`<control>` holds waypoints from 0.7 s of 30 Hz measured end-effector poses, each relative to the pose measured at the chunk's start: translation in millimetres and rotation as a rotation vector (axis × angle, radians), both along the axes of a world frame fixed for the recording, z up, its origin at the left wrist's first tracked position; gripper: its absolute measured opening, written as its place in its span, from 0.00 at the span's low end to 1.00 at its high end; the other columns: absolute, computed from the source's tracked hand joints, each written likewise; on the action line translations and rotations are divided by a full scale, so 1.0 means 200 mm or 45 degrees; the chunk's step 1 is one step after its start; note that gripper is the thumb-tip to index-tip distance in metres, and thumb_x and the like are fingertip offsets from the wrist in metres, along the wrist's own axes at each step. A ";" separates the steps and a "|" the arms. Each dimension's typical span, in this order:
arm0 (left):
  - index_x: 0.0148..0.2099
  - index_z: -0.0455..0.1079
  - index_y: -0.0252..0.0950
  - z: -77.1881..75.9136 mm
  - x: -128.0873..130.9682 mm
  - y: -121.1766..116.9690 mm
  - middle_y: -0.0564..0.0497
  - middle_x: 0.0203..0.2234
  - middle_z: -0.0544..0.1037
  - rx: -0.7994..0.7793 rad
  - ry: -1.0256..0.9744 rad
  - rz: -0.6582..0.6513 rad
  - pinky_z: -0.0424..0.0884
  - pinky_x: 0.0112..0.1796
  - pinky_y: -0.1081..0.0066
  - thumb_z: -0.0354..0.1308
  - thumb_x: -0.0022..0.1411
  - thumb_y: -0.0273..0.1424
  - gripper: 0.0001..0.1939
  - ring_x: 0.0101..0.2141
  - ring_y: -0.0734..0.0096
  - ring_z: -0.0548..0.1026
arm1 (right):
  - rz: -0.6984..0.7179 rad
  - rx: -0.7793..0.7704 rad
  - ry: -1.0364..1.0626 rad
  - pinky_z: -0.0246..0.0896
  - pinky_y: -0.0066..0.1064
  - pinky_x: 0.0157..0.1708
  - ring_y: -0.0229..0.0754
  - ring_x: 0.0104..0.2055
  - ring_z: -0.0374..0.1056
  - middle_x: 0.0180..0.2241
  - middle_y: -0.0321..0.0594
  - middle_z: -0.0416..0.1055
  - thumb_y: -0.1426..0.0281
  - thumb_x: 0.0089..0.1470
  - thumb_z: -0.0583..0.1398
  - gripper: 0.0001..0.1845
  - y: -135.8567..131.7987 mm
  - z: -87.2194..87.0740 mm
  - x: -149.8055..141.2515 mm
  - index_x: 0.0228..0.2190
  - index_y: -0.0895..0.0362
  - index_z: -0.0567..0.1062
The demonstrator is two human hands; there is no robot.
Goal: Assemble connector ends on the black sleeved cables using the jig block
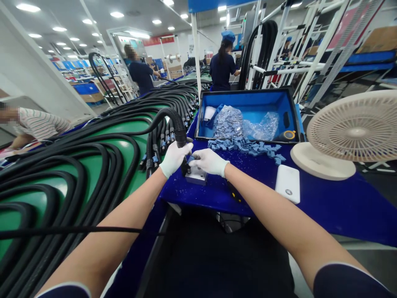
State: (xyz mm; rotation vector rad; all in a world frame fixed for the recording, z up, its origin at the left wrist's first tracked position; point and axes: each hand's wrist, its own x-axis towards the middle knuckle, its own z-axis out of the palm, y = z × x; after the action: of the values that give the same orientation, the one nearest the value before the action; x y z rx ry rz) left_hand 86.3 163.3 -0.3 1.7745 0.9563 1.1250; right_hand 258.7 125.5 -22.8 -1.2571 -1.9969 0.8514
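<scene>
My left hand (175,157), in a white glove, is wrapped round the end of a black corrugated hose (177,124), which arches up and back to the left. The hose's black end fitting (185,167) points down beside a grey metal block (197,176) on the blue-covered table. My right hand (208,161), also gloved, has its fingertips pinched at that fitting, above the block. Between them shows a bit of blue, apparently a small blue clip like those in the pile (248,148) behind. The fingers hide its exact shape and whether it touches the fitting.
Black hoses (105,157) lie in loops over the green conveyor (124,128) at left. A blue bin (260,99) holds bagged clips and plastic wrap. At right are a white power bank (288,183) and a beige fan (356,132). Several people work farther off.
</scene>
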 end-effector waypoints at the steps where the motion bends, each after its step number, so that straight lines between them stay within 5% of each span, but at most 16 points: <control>1: 0.48 0.72 0.30 0.00 0.00 0.00 0.51 0.28 0.76 -0.008 -0.009 -0.008 0.70 0.37 0.68 0.62 0.60 0.38 0.18 0.30 0.69 0.72 | 0.005 0.009 -0.021 0.54 0.26 0.29 0.34 0.26 0.61 0.22 0.33 0.69 0.62 0.53 0.63 0.14 0.02 0.00 -0.02 0.25 0.61 0.76; 7: 0.49 0.72 0.33 -0.05 0.02 0.02 0.53 0.27 0.74 -0.121 -0.176 -0.012 0.69 0.34 0.70 0.65 0.58 0.39 0.20 0.29 0.72 0.70 | 0.019 -0.121 0.021 0.52 0.27 0.26 0.34 0.24 0.61 0.20 0.33 0.69 0.54 0.47 0.67 0.21 0.13 -0.05 -0.03 0.21 0.60 0.75; 11: 0.37 0.69 0.34 -0.09 -0.04 0.08 0.51 0.25 0.73 -0.166 -0.169 0.112 0.71 0.32 0.70 0.62 0.61 0.48 0.20 0.27 0.71 0.72 | -0.047 -0.114 -0.078 0.53 0.27 0.26 0.35 0.24 0.63 0.22 0.35 0.72 0.50 0.47 0.67 0.24 0.13 -0.06 -0.03 0.26 0.60 0.79; 17: 0.36 0.64 0.36 -0.13 -0.52 0.19 0.51 0.24 0.72 -0.233 0.055 0.666 0.71 0.30 0.69 0.57 0.60 0.50 0.21 0.25 0.69 0.72 | -0.084 -0.059 -0.230 0.60 0.27 0.29 0.38 0.29 0.70 0.31 0.38 0.79 0.54 0.53 0.65 0.17 0.09 -0.06 -0.04 0.32 0.56 0.82; 21: 0.35 0.68 0.34 -0.14 -0.91 0.04 0.41 0.31 0.79 -0.299 0.495 0.836 0.72 0.44 0.61 0.59 0.56 0.46 0.19 0.41 0.53 0.78 | -0.096 -0.021 -0.290 0.62 0.27 0.33 0.40 0.33 0.72 0.33 0.40 0.80 0.60 0.55 0.65 0.11 0.09 -0.07 -0.05 0.33 0.55 0.82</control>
State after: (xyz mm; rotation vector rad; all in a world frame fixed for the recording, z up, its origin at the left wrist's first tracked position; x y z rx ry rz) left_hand -95.5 170.8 -27.4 1.5466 1.9198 0.9960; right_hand 248.5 143.0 -36.2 -1.4859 -2.1051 0.7163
